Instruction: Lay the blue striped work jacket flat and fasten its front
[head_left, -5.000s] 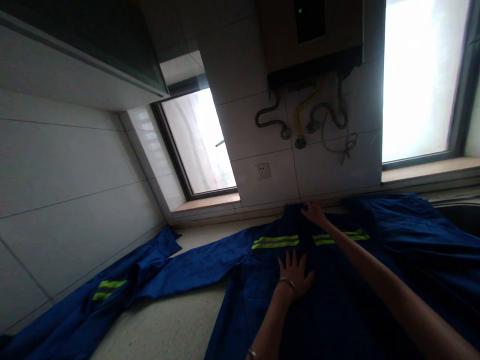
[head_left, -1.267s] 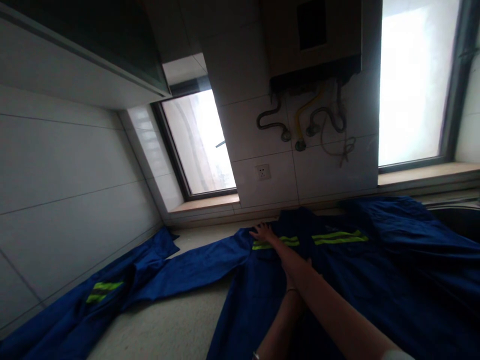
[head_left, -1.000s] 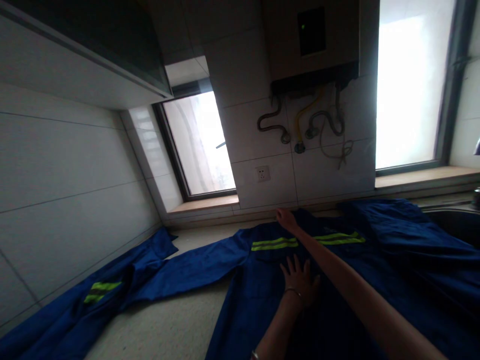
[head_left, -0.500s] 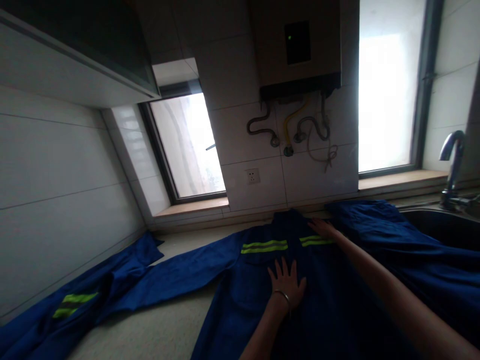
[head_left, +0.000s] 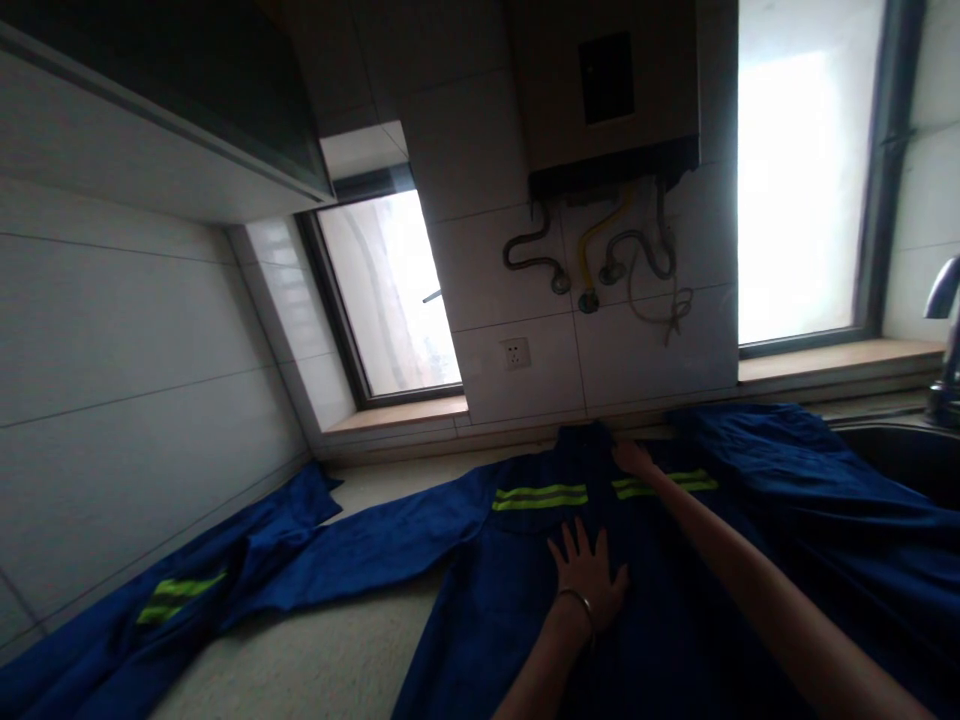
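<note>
A blue work jacket (head_left: 480,610) with yellow-green reflective stripes is spread over the countertop, its collar towards the wall. My left hand (head_left: 591,580) lies flat on the jacket's front below the chest stripes, fingers spread, a bangle on the wrist. Up beside the collar (head_left: 583,437), my right hand (head_left: 634,460) has its fingers bent in against the jacket's cloth; the fingertips are hard to make out in the dim light. One sleeve (head_left: 375,545) stretches out to the left.
More blue cloth with a reflective stripe (head_left: 180,597) lies at the left on the countertop (head_left: 300,665). Bunched blue fabric (head_left: 772,450) sits at the right, beside a sink (head_left: 892,450) and faucet (head_left: 946,340). A water heater (head_left: 607,90) hangs on the tiled wall, above a socket (head_left: 516,352).
My right hand has moved slightly in towards the collar, its fingers going from stretched out to bent. My left hand stays flat on the jacket. The view has shifted a little left.
</note>
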